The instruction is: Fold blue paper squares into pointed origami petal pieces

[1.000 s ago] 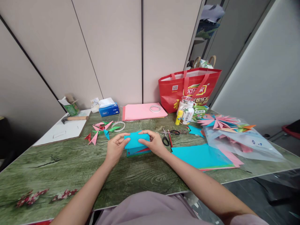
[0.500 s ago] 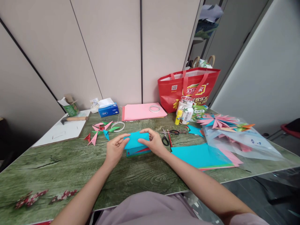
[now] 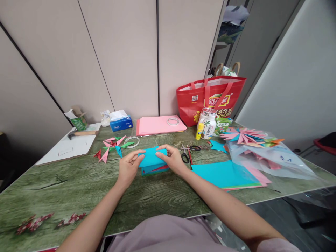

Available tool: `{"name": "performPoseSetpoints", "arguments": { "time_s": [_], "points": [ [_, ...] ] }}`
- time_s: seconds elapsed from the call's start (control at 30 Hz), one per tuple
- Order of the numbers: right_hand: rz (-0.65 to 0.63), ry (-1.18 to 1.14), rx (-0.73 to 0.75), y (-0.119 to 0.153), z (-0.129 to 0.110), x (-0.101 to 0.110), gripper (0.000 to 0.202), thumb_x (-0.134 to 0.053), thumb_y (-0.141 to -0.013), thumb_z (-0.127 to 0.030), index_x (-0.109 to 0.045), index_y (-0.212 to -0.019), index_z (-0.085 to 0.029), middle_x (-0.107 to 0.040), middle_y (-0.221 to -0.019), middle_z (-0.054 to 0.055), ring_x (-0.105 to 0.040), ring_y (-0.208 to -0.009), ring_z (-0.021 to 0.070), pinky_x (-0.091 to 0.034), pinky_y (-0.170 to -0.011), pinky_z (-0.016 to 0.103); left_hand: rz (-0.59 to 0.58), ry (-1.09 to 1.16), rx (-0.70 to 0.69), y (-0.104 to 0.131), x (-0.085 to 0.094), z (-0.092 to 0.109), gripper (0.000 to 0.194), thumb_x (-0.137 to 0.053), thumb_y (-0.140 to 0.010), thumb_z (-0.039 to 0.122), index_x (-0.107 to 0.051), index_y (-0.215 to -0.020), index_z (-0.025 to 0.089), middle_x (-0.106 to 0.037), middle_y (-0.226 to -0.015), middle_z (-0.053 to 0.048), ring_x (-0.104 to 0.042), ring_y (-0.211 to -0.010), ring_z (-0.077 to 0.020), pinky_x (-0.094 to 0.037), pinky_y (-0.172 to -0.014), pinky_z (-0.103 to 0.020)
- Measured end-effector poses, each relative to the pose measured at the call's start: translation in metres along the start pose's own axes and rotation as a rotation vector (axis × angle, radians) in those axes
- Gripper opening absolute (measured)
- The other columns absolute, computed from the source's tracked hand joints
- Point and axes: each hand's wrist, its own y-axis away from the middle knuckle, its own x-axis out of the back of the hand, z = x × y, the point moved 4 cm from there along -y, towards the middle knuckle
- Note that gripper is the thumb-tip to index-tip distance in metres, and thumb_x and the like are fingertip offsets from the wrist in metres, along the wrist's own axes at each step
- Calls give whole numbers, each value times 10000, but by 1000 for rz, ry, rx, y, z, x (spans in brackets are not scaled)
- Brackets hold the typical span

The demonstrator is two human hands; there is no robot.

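A blue sheet of paper (image 3: 152, 158) is held up between both hands, tilted towards me. My left hand (image 3: 130, 167) pinches its left edge with the thumb in front and fingers behind. My right hand (image 3: 173, 159) grips the right side, its thumb lying on the paper's face. Just beneath the held sheet lies a small stack of coloured paper (image 3: 154, 171) with blue, red and green edges, partly covered by it. Right of my right hand lie open scissors (image 3: 186, 154) and a red pencil (image 3: 189, 155).
Folded paper pieces (image 3: 115, 147) and a tape roll (image 3: 131, 141) lie behind left. Larger blue sheets (image 3: 223, 174) and a plastic bag (image 3: 273, 159) are at right. A glue stick (image 3: 200, 131), white bottle (image 3: 209, 126) and red bag (image 3: 191, 105) stand behind. A hammer (image 3: 84, 133) rests on a white board.
My right thumb has shifted slightly up the blue sheet of paper. Both hands keep their hold, and everything else stays in place.
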Motion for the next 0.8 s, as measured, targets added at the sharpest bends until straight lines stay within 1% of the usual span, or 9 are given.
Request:
{"name": "performPoseSetpoints", "arguments": {
  "time_s": [0.17, 0.3, 0.37, 0.47, 0.53, 0.6, 0.73, 0.8],
  "points": [
    [20, -26, -24, -2, 5, 0, 264, -628, -646, -404, -632, -773, -173, -445, -541, -33, -280, -470, 77, -224, -435, 208, -11, -18, -14, 1, 0, 0, 225, -628, -672, 290, -658, -851, 157, -655, -683, -19, -521, -531, -112, -390, -493, -203],
    [57, -42, -35, -3, 7, 2, 266, -657, -610, -409, -628, -712, -164, -341, -474, -56, -256, -458, 77, -195, -435, 211, -19, -23, -19, 1, -1, 0, 219, -619, -682, 291, -653, -855, 162, -643, -642, -7, -506, -511, -104, -380, -482, -199],
    [41, -58, -40, -3, 5, 2, 269, -659, -611, -400, -628, -725, -158, -358, -482, -54, -252, -455, 73, -193, -431, 209, -24, -13, -18, 0, -1, 0, 215, -622, -679, 289, -654, -851, 164, -646, -650, -7, -510, -514, -104, -381, -484, -198],
    [-10, -57, -18, -3, 1, 1, 282, -640, -638, -379, -640, -830, -173, -471, -567, -32, -273, -462, 69, -214, -428, 203, -24, -8, -6, 0, -2, 0, 222, -632, -668, 293, -656, -845, 160, -654, -664, -13, -521, -518, -111, -386, -485, -203],
    [-31, -24, 3, -3, 0, 2, 274, -627, -652, -372, -649, -852, -186, -504, -594, -23, -275, -464, 69, -218, -426, 202, -21, -9, 4, 1, -1, 0, 227, -638, -660, 298, -659, -838, 158, -659, -668, -17, -529, -522, -118, -391, -488, -207],
    [-43, 1, 7, -3, 1, 2, 253, -616, -661, -374, -658, -826, -186, -495, -568, -24, -262, -459, 70, -207, -421, 204, -18, -19, 8, 1, -1, 2, 227, -641, -654, 299, -664, -831, 159, -663, -678, -21, -534, -530, -122, -394, -492, -209],
    [-80, 10, -23, -4, 6, 1, 234, -607, -667, -380, -652, -779, -179, -406, -487, -48, -241, -443, 67, -189, -415, 201, -2, -46, -2, 1, -2, 5, 220, -644, -645, 297, -671, -808, 152, -669, -706, -35, -537, -543, -125, -400, -492, -210],
    [-91, 9, -40, -5, 8, 0, 230, -610, -660, -384, -647, -750, -175, -395, -478, -53, -244, -438, 64, -192, -415, 198, 6, -52, 5, 1, -2, 6, 227, -649, -633, 304, -672, -798, 149, -667, -687, -33, -535, -530, -124, -400, -477, -209]
  ]
}}
